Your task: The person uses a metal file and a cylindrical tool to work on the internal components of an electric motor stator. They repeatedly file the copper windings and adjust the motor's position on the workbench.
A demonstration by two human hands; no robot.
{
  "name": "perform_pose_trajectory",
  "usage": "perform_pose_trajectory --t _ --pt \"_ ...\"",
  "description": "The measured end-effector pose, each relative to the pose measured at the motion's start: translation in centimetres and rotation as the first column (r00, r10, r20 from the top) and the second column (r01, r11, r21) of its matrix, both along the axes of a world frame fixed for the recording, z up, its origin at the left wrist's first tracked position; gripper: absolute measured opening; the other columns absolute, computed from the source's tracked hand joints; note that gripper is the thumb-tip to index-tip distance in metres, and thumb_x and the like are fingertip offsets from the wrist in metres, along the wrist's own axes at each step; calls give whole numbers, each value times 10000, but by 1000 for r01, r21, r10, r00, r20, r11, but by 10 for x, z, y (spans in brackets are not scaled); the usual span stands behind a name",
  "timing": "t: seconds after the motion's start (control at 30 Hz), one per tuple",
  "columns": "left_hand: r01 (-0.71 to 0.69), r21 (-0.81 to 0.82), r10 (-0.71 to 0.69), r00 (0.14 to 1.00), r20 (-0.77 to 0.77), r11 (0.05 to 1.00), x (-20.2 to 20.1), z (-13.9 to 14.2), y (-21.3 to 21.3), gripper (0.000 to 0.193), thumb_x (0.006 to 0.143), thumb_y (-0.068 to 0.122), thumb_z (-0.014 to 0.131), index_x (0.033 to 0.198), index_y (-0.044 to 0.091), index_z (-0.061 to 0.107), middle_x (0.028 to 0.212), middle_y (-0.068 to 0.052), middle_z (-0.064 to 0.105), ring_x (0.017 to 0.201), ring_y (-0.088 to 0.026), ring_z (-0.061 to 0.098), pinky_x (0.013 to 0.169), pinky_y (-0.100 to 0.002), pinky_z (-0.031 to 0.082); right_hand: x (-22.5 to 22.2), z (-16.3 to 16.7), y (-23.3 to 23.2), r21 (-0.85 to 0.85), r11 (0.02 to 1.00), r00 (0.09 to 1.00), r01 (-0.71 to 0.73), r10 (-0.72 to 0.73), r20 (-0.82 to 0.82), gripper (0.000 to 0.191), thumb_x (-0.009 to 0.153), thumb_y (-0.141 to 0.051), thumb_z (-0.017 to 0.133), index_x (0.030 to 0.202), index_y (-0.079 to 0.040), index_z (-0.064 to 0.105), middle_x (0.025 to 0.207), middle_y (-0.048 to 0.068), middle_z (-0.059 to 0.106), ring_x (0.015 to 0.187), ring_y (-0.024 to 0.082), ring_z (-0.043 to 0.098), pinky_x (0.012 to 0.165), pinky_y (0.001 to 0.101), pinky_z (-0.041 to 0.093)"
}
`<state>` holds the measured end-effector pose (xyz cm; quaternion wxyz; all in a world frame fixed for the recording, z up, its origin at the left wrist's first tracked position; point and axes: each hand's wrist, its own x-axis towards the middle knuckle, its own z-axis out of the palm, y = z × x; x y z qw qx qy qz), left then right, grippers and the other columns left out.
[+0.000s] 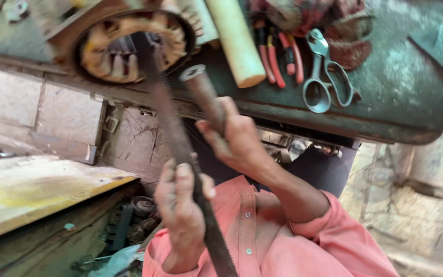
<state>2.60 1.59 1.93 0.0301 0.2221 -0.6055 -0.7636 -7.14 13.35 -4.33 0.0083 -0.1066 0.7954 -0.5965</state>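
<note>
**Toothed blade driven into a wound stator, both hands clamped on steel**

The left hand is closed around a long, rusty saw blade, fingers wrapped over the flat of it with the toothed edge running just below the palm. The right hand is shut on a grey metal rod, whose flat round end rises above the knuckles. The two hands are close together, the right a little above and beyond the left.

The blade's long axis runs on a steep diagonal: its near end passes down past the left wrist toward the pink shirt, and its far end points up and away from the hands into the bore of a motor stator with tan copper windings, which lies on the green metal surface beyond both hands. The rod tilts roughly alongside the blade, just to the right of it.

Risks, as I judge them: the left palm grips bare blade, so a slip along its length could drag teeth across the fingers. If the tip jams among the windings and then frees suddenly, the near end could jab back toward the chest. The teeth could also nick winding insulation. A rod blow that glances off could land on the left thumb.

Beyond the right hand lie a cream cylinder, red-handled pliers and steel scissors
</note>
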Motion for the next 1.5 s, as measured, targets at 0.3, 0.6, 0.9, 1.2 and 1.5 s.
perform_pose_trajectory --t 0.3,0.6,0.9,1.2,1.5 --pt "102 306 -65 989 -129 947 -13 -26 2 254 1094 293 485 987 66 524 599 -33 557 501 -98 526 485 -235 421 8 33 44 209 975 980 79 -37 -196 561 1046 -162 691 1518 -49 411 940 100 675 755 132 632 702 297 529" --pt "100 446 -37 988 -149 890 -20 -26 5 380 1121 364 420 947 50 545 541 -36 533 438 -95 475 428 -230 371 2 55 52 401 912 966 83 25 -256 632 1010 -166 728 1538 -29 409 1055 141 726 784 157 662 732 297 541" --pt "83 628 43 982 -183 773 -30 -25 11 334 1123 358 431 932 94 505 541 -31 509 436 -101 452 470 -265 410 -16 85 47 467 873 917 141 63 -394 647 1056 -155 745 1575 -75 369 980 118 698 787 173 689 722 300 558" --pt "89 762 134 965 -226 641 -38 -30 16 348 1114 362 456 871 116 493 539 3 438 397 -91 397 394 -255 339 -61 109 28 898 424 773 112 531 -348 708 979 -173 728 1587 -139 365 880 80 688 629 254 692 554 377 565" --pt "30 835 143 981 -129 549 -53 -29 14 328 1085 368 474 869 125 512 562 23 405 402 -91 350 385 -275 273 -72 115 16 938 294 737 181 591 -328 719 902 -84 767 1554 -175 480 863 110 700 584 280 684 481 414 539"
